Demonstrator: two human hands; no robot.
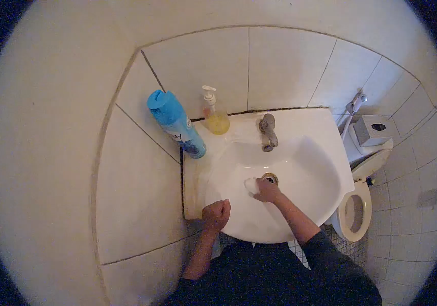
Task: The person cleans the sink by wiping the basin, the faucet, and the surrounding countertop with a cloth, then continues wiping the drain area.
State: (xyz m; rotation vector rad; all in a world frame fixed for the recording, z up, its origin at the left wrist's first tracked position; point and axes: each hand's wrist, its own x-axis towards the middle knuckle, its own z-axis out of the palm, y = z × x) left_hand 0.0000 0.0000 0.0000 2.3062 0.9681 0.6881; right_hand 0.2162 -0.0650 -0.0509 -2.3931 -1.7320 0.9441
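Over the white sink [305,173], my right hand [268,190] is closed on a small white object [251,185], which sticks out to the left of the fingers beside the drain [270,178]. What the object is cannot be made out. My left hand [216,214] is a closed fist at the sink's front left edge, its thumb on top; whether anything is inside it is hidden. Behind the basin stands a grey faucet [268,132], with no water seen running from it.
A blue spray can [177,125] and a pump bottle of yellow liquid [217,121] stand at the sink's back left. To the right are a toilet [356,211], a tissue box [373,131] and a wall-hung hand sprayer [357,102]. Tiled walls close in behind and left.
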